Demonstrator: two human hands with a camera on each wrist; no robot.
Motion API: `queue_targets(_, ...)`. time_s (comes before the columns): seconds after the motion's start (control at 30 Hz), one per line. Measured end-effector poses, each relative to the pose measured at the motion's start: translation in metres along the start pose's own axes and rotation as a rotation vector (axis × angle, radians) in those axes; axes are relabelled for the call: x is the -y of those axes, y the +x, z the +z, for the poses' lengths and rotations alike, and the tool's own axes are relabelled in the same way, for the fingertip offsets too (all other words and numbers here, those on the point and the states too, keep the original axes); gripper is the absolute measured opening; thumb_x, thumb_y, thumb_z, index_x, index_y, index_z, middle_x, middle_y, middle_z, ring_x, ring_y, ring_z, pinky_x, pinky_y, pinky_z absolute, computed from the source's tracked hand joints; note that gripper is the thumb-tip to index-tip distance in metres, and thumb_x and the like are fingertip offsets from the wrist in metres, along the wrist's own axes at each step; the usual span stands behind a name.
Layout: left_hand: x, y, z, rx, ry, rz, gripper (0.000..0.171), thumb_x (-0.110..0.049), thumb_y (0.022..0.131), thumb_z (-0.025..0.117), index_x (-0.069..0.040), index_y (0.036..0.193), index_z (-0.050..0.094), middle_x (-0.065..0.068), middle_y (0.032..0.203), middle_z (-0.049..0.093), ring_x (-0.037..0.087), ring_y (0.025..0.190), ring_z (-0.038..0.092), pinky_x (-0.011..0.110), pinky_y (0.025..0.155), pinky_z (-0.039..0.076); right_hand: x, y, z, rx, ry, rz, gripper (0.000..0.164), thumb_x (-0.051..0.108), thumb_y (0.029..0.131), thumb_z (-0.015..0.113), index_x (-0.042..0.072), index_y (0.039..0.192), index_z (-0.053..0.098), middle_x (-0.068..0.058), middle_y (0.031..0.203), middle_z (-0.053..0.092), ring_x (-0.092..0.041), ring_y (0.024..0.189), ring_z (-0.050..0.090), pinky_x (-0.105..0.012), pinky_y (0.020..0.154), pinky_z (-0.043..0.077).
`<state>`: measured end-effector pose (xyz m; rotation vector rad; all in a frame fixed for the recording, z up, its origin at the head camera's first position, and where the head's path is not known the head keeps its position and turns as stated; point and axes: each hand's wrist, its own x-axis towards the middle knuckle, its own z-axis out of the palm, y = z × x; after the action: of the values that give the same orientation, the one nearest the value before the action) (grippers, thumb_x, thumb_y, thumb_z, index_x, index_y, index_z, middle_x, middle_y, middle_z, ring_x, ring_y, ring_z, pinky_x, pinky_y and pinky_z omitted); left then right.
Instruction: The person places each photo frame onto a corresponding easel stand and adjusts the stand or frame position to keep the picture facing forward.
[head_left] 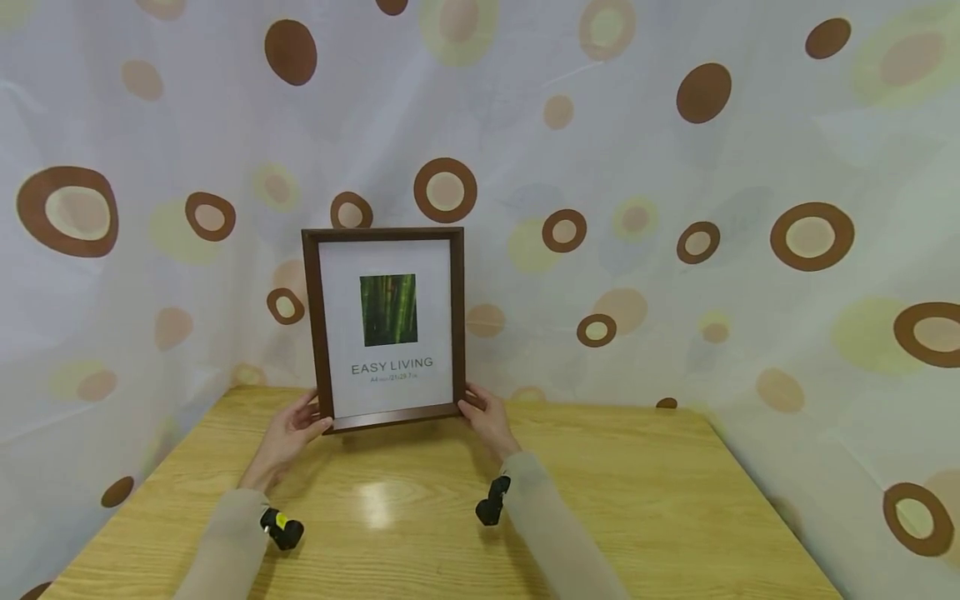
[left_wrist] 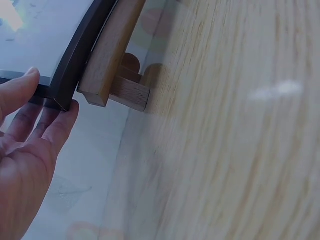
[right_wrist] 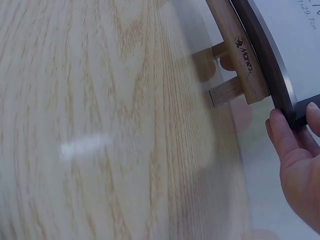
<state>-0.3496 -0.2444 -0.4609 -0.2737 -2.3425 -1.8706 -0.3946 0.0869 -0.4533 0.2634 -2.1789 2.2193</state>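
One frame (head_left: pixel 388 330), face-on, lengthwise nearly upright

My left arm (head_left: pixel 228 533) and my right arm (head_left: pixel 542 508) reach out in front of me in pale, long sleeves (head_left: pixel 573 558), leaning in toward each other, with a bit of bare wrist (head_left: pixel 259 475) showing past each cuff. My left hand (head_left: pixel 287 432) makes a pinch, with its thumb (left_wrist: pixel 20 91) on the near side and its bent fingers (left_wrist: pixel 61 125) on the far side. My right hand (head_left: pixel 489 418) pinches the same way, apart from the left one and at about the same height, and both thumbs point inward.
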Motion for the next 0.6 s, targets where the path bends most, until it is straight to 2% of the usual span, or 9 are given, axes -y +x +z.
queue_targets(0.3,-0.001,0.001,0.0,-0.006,-0.012,-0.008,0.073,-0.008,0.097,0.06,-0.007,0.157,0.018,0.03,0.148,0.041,0.039,0.132,0.044,0.011,0.087,0.047,0.002,0.003,0.006,-0.031,-0.009,0.004,0.048,-0.003,0.099,0.05,0.001,0.147,0.042,-0.027,0.144,0.047,-0.037,0.128,0.051,-0.051,0.103,0.048)
queue_targets(0.6,0.001,0.002,0.0,-0.028,0.004,-0.013,0.072,-0.008,0.098,0.059,-0.009,0.157,0.018,0.031,0.147,0.041,0.041,0.132,0.043,0.013,0.088,0.048,0.0,0.004,0.014,-0.061,0.002,0.044,0.047,-0.002,0.101,0.047,-0.006,0.147,0.037,-0.029,0.144,0.046,-0.034,0.126,0.052,-0.046,0.103,0.049)
